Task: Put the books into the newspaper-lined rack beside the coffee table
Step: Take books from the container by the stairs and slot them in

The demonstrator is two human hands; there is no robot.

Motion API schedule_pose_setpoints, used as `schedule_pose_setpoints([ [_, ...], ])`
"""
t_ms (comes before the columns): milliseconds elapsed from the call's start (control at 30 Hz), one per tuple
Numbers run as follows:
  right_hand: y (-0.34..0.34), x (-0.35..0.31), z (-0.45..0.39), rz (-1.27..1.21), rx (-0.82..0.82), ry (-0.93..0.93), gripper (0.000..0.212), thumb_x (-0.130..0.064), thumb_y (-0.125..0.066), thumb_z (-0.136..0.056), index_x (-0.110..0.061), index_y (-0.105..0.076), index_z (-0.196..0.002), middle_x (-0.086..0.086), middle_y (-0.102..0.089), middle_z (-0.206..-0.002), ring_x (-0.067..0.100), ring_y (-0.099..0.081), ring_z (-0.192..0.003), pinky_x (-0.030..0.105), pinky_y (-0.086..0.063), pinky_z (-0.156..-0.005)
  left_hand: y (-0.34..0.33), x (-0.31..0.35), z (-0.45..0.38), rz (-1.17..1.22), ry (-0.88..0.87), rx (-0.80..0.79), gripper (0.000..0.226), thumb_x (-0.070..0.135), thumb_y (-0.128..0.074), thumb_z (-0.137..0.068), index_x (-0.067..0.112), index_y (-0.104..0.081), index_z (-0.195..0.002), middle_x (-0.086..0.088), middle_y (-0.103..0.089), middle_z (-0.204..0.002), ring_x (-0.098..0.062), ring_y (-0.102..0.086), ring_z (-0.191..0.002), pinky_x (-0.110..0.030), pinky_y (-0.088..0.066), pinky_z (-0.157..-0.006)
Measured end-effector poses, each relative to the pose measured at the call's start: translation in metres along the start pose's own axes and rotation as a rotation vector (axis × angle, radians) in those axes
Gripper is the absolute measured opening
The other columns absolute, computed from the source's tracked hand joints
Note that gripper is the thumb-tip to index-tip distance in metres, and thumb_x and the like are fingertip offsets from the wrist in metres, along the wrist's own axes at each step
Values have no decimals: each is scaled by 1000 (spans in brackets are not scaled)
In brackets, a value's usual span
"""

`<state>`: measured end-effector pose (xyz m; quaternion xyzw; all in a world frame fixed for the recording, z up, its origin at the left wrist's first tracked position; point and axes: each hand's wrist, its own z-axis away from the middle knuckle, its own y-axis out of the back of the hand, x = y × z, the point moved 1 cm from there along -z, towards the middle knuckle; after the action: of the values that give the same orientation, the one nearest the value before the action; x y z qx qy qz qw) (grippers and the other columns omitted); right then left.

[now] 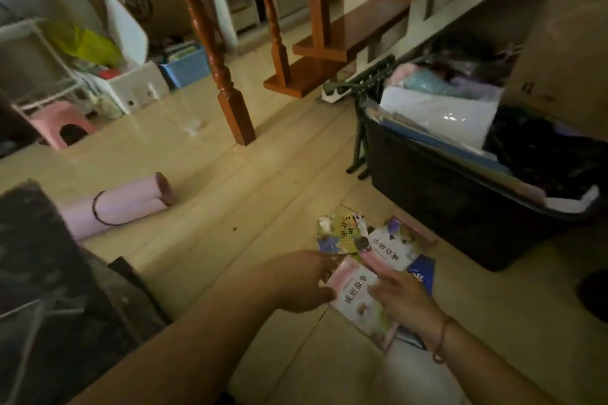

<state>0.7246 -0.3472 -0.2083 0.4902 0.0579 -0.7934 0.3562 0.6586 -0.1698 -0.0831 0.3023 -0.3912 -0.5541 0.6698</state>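
The step in hand looks like gathering: the books (375,256) lie fanned on the floor (230,181), none yet racked. The left hand (302,279) reaches in with loosely curled fingers at the near edge of the pink book (357,297); whether it pinches that edge I cannot tell. The right hand (403,297) rests on the same book, fingers fairly straight. The other books lie just beyond both hands. Next, I judge, square the pile and lift it; no newspaper-lined rack is plainly visible.
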Motion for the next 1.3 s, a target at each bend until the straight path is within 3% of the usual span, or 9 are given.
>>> schedule_pose_setpoints([
  [333,-10,74,-173,606,96,124,51,-28,-61,-90,-14,-48,-137,8,-47,-139,27,-45,-126,33,-38,-106,-134,-42,-172,-78,-19,-353,60,39,-48,-101,13,-29,-153,-12,-22,-160,-28,-27,-144,-37,-27,-115],
  [600,-12,98,-294,1058,71,276,61,-26,-50,-97,-18,-24,-151,2,-16,-161,27,-13,-147,49,-38,-106,-252,-41,-212,-100,-85,-238,79,56,-41,-97,27,2,-157,-3,16,-164,-24,10,-151,-52,0,-119],
  [700,-20,97,-303,1169,46,277,50,-27,-45,-97,-21,-34,-146,4,-30,-154,30,-27,-139,49,-39,-98,-268,-50,-207,-115,-81,-163,75,60,-35,-97,34,5,-155,2,18,-163,-20,12,-151,-55,3,-120],
  [833,-28,90,-291,1274,274,323,24,-20,-55,-90,-20,-63,-112,8,-61,-108,30,-57,-104,38,-41,-83,-275,-63,-194,-72,-39,-38,67,58,-32,-99,38,-3,-155,4,10,-165,-18,5,-152,-56,3,-117],
  [967,-27,86,-278,1482,236,409,19,-13,-50,-93,-18,-62,-107,3,-66,-95,28,-65,-89,32,-34,-66,-274,-89,-176,-126,-26,0,61,55,-33,-99,37,-13,-155,4,0,-166,-18,-6,-151,-52,-10,-119],
  [1033,-21,83,-270,1416,272,465,19,-14,-52,-94,-19,-61,-109,5,-68,-89,30,-67,-80,29,-36,-62,-268,-100,-177,111,15,28,54,52,-43,-97,35,-38,-148,3,-24,-162,-17,-26,-146,-41,-26,-116],
  [1133,-14,95,-257,1068,409,771,27,-8,-64,-83,-16,-70,-108,9,-73,-84,33,-65,-57,32,-47,-48,-242,-109,-185,1161,391,310,51,54,-52,-89,14,-66,-118,-10,-70,-118,-21,-68,-105,-39,-51,-92],
  [1233,-12,127,-223,855,438,1142,31,-10,-55,-88,-12,-69,-115,8,-72,-110,28,-68,-83,36,-51,-59,-225,-126,-190,2130,572,284,80,70,-34,-92,-1,-53,-124,-23,-67,-119,-35,-66,-109,-47,-51,-95],
  [1300,-12,147,-196,752,345,1268,35,-5,-58,-90,-10,-62,-125,9,-64,-127,25,-68,-99,35,-54,-81,-213,-138,-188,2319,477,202,91,75,-35,-86,-2,-56,-129,-26,-63,-126,-41,-59,-119,-55,-45,-103],
])
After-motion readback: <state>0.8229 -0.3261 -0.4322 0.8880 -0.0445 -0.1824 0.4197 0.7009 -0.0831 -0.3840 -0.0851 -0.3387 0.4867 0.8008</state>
